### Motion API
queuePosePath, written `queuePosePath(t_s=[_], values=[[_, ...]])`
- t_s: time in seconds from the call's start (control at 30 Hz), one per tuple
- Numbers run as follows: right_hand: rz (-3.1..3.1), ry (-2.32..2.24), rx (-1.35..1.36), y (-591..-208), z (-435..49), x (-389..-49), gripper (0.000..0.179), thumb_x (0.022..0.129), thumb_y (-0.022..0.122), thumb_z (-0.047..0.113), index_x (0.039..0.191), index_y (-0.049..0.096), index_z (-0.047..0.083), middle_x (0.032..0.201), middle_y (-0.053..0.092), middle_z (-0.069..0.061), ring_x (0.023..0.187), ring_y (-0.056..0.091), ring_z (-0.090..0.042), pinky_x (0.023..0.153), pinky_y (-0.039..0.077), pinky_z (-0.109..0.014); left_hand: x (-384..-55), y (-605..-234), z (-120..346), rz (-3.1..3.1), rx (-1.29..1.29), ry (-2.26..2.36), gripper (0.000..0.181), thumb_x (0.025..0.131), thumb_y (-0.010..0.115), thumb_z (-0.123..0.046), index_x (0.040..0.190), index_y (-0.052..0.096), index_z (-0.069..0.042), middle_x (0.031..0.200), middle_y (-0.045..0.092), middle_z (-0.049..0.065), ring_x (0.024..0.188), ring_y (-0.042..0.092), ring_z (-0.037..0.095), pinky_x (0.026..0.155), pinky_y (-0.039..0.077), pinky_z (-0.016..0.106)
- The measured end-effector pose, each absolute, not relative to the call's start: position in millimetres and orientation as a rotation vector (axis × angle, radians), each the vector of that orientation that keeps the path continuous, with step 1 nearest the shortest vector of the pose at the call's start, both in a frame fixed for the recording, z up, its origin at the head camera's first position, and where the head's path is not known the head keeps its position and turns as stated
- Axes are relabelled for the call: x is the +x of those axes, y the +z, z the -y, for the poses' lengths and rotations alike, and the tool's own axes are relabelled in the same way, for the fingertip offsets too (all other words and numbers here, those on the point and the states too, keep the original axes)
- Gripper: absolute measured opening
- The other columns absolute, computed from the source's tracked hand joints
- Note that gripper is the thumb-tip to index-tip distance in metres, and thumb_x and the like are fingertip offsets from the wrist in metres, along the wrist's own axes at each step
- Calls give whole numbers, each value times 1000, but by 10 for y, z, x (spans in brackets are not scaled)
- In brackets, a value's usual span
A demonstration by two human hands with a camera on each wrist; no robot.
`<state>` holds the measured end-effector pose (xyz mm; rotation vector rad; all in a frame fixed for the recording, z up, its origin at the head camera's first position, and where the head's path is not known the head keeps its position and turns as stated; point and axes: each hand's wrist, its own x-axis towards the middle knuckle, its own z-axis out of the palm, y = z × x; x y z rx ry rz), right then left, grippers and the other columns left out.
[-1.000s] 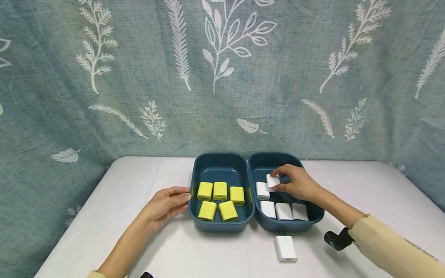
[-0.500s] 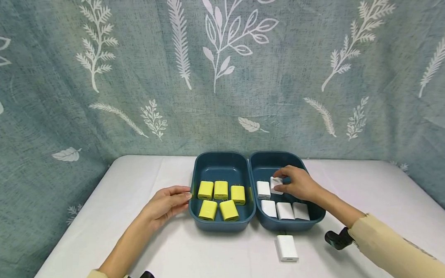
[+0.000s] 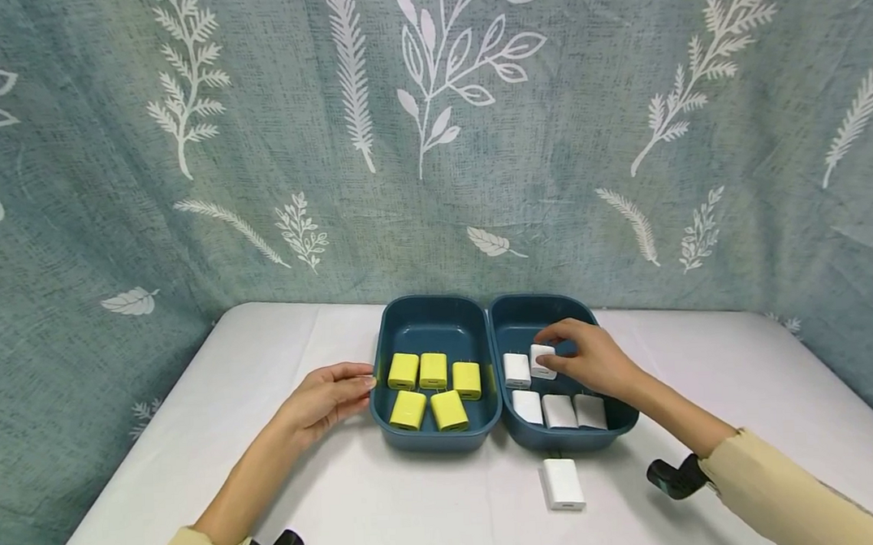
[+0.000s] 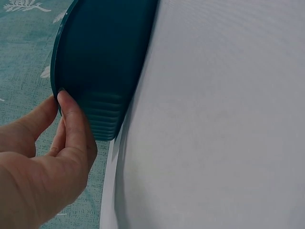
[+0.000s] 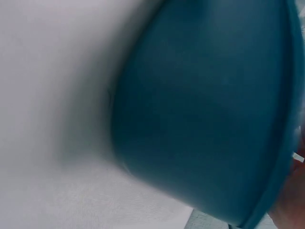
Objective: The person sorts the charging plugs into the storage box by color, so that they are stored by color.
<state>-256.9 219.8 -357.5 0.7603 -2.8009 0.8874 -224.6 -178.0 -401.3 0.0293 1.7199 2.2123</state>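
Note:
Two dark blue bins stand side by side. My left hand (image 3: 331, 401) touches the outer side of the left bin (image 3: 434, 445), its fingertips right at the rim. In the left wrist view, the left hand (image 4: 62, 148) meets the edge of the bin (image 4: 105, 52). Over the right bin (image 3: 567, 441), my right hand (image 3: 590, 359) pinches a white plug-in charger (image 3: 544, 369) low inside it, thumb across its face. Another white charger (image 3: 516, 370) is just left of it. In the right wrist view, the bin wall (image 5: 205, 105) hides most of the hand.
Several yellow chargers (image 3: 449, 411) lie in the left bin. A front row of white chargers (image 3: 559, 412) lies in the right bin. One loose white charger (image 3: 563, 484) lies on the white tabletop (image 3: 432, 508) before it. A patterned curtain (image 3: 376, 234) hangs behind.
My right hand has lowered the white charger and shifted it slightly right, beside the other one. Its forearm has moved a little to the right. The left hand keeps its place.

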Motion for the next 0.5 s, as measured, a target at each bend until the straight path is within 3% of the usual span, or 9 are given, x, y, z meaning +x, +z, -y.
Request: queuePosePath(t_s=[0.23, 0.5], values=[[2753, 978, 758, -3459, -2215, -2390, 27, 94, 71, 19, 118, 70, 7, 117, 64, -8, 105, 62, -30, 78, 57, -31, -2236, -4014, 1780, -1727, 30, 2210, 36, 94, 61, 3, 128, 52, 12, 93, 66, 6, 75, 65, 10, 72, 57, 20], [2759, 1018, 743, -3405, -2313, -2210, 29, 94, 71, 22, 122, 68, 13, 117, 65, -3, 106, 62, -27, 80, 56, -29, -2234, -4024, 1778, -1720, 34, 2222, 37, 94, 62, 4, 128, 52, 14, 93, 67, 6, 76, 66, 10, 72, 57, 21]])
